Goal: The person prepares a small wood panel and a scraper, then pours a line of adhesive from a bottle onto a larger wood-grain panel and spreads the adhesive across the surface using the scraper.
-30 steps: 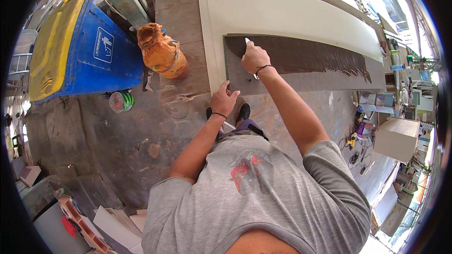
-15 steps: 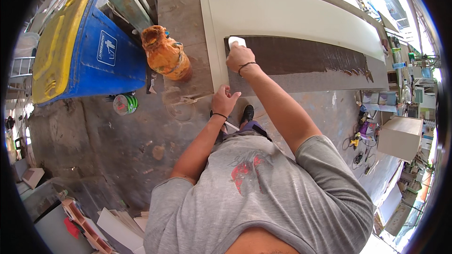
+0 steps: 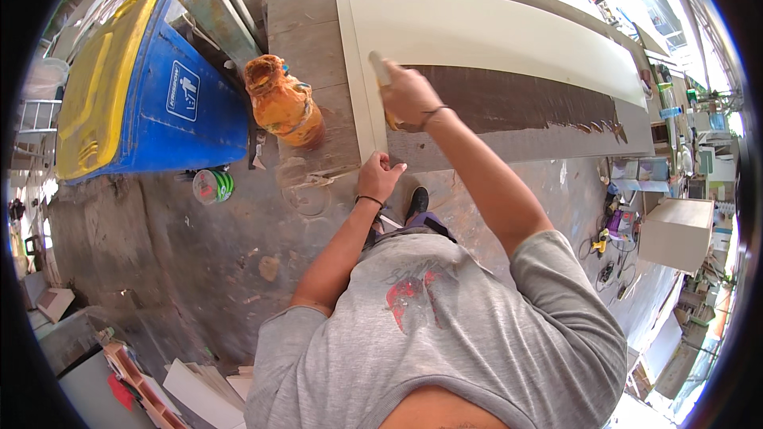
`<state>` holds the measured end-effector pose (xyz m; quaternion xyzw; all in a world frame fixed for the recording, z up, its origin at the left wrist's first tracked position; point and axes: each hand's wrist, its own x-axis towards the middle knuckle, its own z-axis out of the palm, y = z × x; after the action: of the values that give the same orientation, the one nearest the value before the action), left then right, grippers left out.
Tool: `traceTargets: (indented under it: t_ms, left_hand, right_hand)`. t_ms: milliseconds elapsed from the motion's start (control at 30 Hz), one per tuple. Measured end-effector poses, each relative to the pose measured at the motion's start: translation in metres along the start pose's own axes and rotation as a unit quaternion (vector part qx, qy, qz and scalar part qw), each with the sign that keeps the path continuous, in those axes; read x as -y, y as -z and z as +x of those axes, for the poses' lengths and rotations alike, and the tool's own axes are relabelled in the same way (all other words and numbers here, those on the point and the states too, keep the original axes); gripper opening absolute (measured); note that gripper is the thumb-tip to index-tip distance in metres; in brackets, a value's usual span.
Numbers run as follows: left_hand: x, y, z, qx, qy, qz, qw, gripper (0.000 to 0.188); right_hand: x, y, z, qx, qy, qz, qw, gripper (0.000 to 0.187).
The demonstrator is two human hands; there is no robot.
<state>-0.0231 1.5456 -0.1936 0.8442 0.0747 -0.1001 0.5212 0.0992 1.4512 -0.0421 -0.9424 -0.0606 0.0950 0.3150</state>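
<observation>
At upper centre, the right hand [image 3: 412, 96] hides part of a blurred pale tool [image 3: 380, 68]. The top edge crops a rusty post [image 3: 204, 1], upper left.

In front of me, a worn surface [image 3: 306, 40] carries a long cream panel [image 3: 477, 28]; an orange-crusted container [image 3: 282, 105] stands left of the panel.

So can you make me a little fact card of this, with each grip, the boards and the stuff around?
Right grip: closed on a pale flat tool, near the grey sheet's left end
Left grip: at the white board's near edge, fingers partly curled
Boards: grey sheet lying on white board
On the sheet: dark brown layer, ragged along its near side
Left of boards: orange-crusted bottle
Farther left: blue bin, yellow lid
Floor: small green-striped container near the bin
</observation>
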Motion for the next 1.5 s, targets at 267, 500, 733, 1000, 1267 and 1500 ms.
traceTargets:
  t_ms: [267,500,733,1000,1267,1500]
  left_hand:
    - [0.004,-0.007,0.002,0.002,0.002,-0.063,0.998,0.049]
    - [0.012,-0.009,0.006,0.029,0.033,-0.120,0.992,0.043]
    - [-0.003,-0.007,0.003,0.034,0.037,-0.081,0.995,0.043]
    - [0.002,-0.015,-0.003,-0.022,0.001,-0.032,0.999,0.040]
    - [0.025,-0.026,0.003,-0.039,-0.024,-0.047,0.998,0.039]
    - [0.011,-0.024,0.005,0.007,0.016,-0.107,0.994,0.045]
  right_hand:
    - [-0.044,-0.012,-0.039,-0.057,0.002,-0.207,0.977,0.055]
    - [-0.022,-0.020,-0.052,0.043,0.025,-0.225,0.973,0.043]
    - [-0.098,0.020,-0.051,0.052,-0.046,-0.259,0.963,0.035]
    - [-0.054,-0.021,-0.060,0.137,0.071,-0.240,0.958,0.038]
    - [-0.019,-0.002,-0.069,0.149,0.124,-0.175,0.965,0.037]
    - [-0.062,-0.015,-0.037,-0.053,0.035,-0.235,0.970,0.045]
